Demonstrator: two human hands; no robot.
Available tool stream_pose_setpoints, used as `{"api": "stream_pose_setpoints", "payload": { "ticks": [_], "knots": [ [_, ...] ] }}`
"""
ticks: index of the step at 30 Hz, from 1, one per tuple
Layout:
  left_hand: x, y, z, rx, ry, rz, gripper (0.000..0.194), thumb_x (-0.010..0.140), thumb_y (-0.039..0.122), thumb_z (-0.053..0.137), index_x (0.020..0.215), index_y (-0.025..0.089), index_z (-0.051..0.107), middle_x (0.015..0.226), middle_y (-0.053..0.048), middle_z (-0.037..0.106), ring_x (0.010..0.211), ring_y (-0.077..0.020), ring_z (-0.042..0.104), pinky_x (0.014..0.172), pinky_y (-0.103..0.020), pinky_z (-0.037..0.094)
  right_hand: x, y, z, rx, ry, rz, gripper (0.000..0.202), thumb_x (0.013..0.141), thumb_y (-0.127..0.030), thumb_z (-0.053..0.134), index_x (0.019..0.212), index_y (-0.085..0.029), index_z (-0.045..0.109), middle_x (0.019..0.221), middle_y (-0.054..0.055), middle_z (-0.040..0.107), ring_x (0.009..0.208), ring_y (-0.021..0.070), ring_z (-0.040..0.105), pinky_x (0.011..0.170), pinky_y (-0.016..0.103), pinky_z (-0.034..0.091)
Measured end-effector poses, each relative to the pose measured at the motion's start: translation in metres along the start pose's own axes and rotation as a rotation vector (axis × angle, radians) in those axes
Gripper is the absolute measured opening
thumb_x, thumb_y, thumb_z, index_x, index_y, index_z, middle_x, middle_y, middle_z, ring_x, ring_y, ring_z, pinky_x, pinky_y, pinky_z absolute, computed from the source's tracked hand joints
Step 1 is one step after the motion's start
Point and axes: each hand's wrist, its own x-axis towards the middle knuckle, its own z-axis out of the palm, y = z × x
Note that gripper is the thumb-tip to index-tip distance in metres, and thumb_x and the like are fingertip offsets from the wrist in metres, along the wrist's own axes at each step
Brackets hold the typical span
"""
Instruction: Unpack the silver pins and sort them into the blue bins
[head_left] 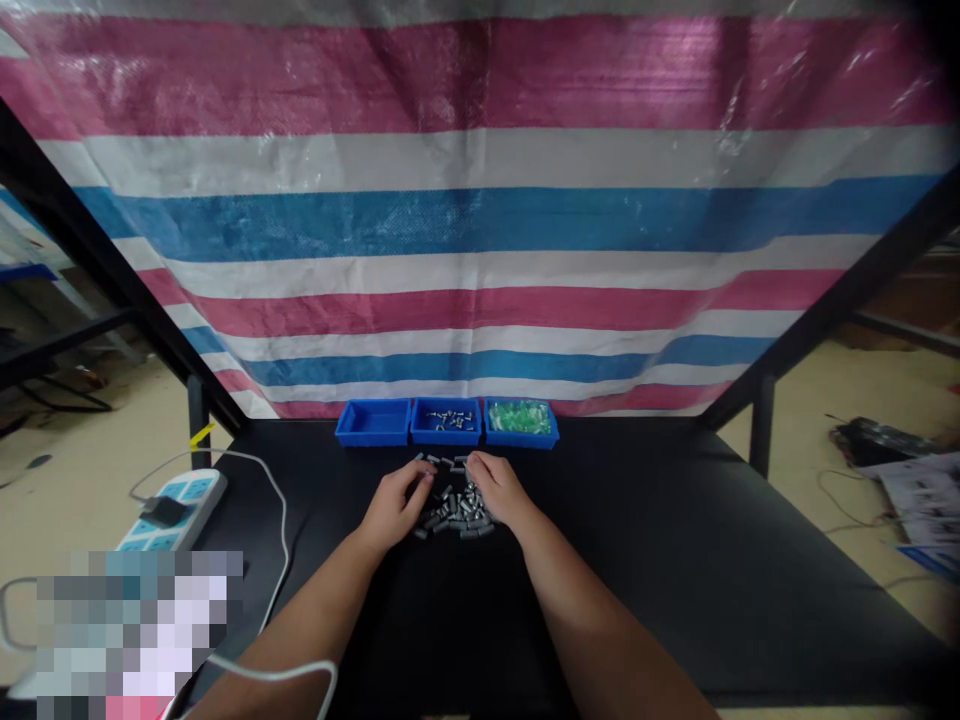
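A loose pile of small grey and silver metal cylinders (pixel 461 512) lies on the black table, between and just in front of my hands. At the pile's left edge is my left hand (pixel 391 502), its thumb and forefinger curved together in a pinch; whatever is between the tips is too small to make out. My right hand (pixel 501 488) bends over the pile's right side with its fingers drawn together and pointing down. Its fingertips are partly hidden, so what it grips cannot be seen. A few cylinders (pixel 448 462) lie apart, behind the main pile.
Three blue trays stand in a row behind the pile: a bare left tray (pixel 373 440), a middle tray (pixel 445 438) with small metal screws, and a right tray (pixel 523 440) with green pieces. A power strip (pixel 204 490) and white cable (pixel 284 530) lie left. Striped sheeting (pixel 465 230) hangs behind.
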Motion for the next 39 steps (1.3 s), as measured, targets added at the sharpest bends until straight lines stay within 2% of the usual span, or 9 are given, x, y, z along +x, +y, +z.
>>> {"api": "stream_pose_setpoints", "payload": {
  "ticks": [4, 7, 10, 13, 18, 24, 28, 34, 39],
  "knots": [
    [0.000, -0.004, 0.002, -0.036, 0.051, -0.044, 0.015, 0.094, 0.034, 0.057, 0.101, 0.021, 0.060, 0.078, 0.001, 0.060, 0.066, -0.0127, 0.054, 0.066, -0.024, 0.042, 0.001, -0.006, -0.002, -0.081, 0.003, -0.049, 0.037, 0.100, -0.036, 0.045, 0.072, -0.019, 0.062, 0.065, -0.001, 0.058, 0.063, 0.0136, 0.055, 0.063, 0.025, 0.038],
    [0.002, -0.008, 0.003, -0.101, 0.132, -0.092, 0.015, 0.091, 0.035, 0.062, 0.091, 0.020, 0.056, 0.074, 0.003, 0.056, 0.063, -0.0111, 0.050, 0.062, -0.023, 0.040, 0.002, -0.008, -0.002, -0.097, 0.038, -0.067, 0.022, 0.094, -0.031, 0.053, 0.087, -0.020, 0.070, 0.078, 0.001, 0.068, 0.069, 0.0149, 0.060, 0.066, 0.025, 0.042],
    [0.007, -0.010, 0.002, -0.258, 0.236, -0.186, 0.021, 0.090, 0.037, 0.062, 0.086, 0.021, 0.051, 0.066, 0.006, 0.050, 0.057, -0.0095, 0.046, 0.056, -0.021, 0.037, 0.000, -0.006, -0.001, -0.078, 0.078, -0.040, 0.014, 0.089, -0.026, 0.057, 0.095, -0.021, 0.069, 0.073, 0.000, 0.064, 0.062, 0.0136, 0.057, 0.060, 0.024, 0.042],
    [0.012, -0.014, -0.002, -0.440, 0.296, -0.273, 0.024, 0.090, 0.041, 0.063, 0.086, 0.021, 0.049, 0.061, 0.007, 0.049, 0.051, -0.0091, 0.046, 0.052, -0.020, 0.037, 0.000, 0.000, 0.000, -0.125, 0.121, -0.001, 0.008, 0.083, -0.019, 0.057, 0.085, -0.020, 0.065, 0.064, -0.003, 0.057, 0.056, 0.0122, 0.052, 0.056, 0.023, 0.039],
    [0.016, -0.018, -0.013, -0.498, 0.355, -0.314, 0.023, 0.087, 0.039, 0.067, 0.089, 0.020, 0.055, 0.060, 0.006, 0.055, 0.055, -0.0100, 0.054, 0.057, -0.021, 0.043, 0.003, 0.002, -0.006, -0.277, 0.144, -0.005, 0.011, 0.080, -0.016, 0.058, 0.084, -0.021, 0.067, 0.069, -0.002, 0.059, 0.059, 0.0131, 0.052, 0.060, 0.025, 0.041],
    [0.017, -0.019, -0.017, -0.564, 0.413, -0.378, 0.027, 0.081, 0.040, 0.072, 0.093, 0.018, 0.060, 0.069, 0.002, 0.063, 0.062, -0.0121, 0.061, 0.061, -0.022, 0.048, -0.002, -0.013, -0.006, -0.435, -0.041, -0.078, 0.016, 0.078, -0.014, 0.065, 0.088, -0.024, 0.073, 0.081, 0.002, 0.066, 0.081, 0.0195, 0.058, 0.076, 0.031, 0.045],
    [0.018, -0.022, -0.017, -0.622, 0.430, -0.439, 0.035, 0.076, 0.043, 0.076, 0.096, 0.017, 0.064, 0.078, -0.001, 0.068, 0.067, -0.0142, 0.066, 0.064, -0.025, 0.053, -0.003, -0.017, 0.002, -0.564, -0.109, -0.052, 0.021, 0.075, -0.008, 0.067, 0.087, -0.024, 0.076, 0.089, 0.004, 0.067, 0.086, 0.0209, 0.056, 0.081, 0.033, 0.045],
    [0.021, -0.030, -0.022, -0.703, 0.500, -0.465, 0.042, 0.073, 0.044, 0.080, 0.099, 0.015, 0.066, 0.086, -0.004, 0.071, 0.073, -0.0157, 0.069, 0.072, -0.030, 0.059, 0.000, -0.013, 0.005, -0.570, -0.130, -0.048, 0.017, 0.081, -0.009, 0.066, 0.081, -0.023, 0.075, 0.090, 0.004, 0.066, 0.088, 0.0201, 0.056, 0.082, 0.032, 0.045],
    [0.025, -0.037, -0.026, -0.729, 0.575, -0.422, 0.044, 0.071, 0.042, 0.082, 0.102, 0.013, 0.069, 0.091, -0.005, 0.072, 0.075, -0.0145, 0.069, 0.077, -0.031, 0.059, 0.000, -0.010, 0.002, -0.565, -0.057, 0.018, 0.017, 0.075, -0.011, 0.074, 0.087, -0.022, 0.073, 0.088, 0.003, 0.064, 0.087, 0.0201, 0.057, 0.078, 0.031, 0.045]
  ]
}}
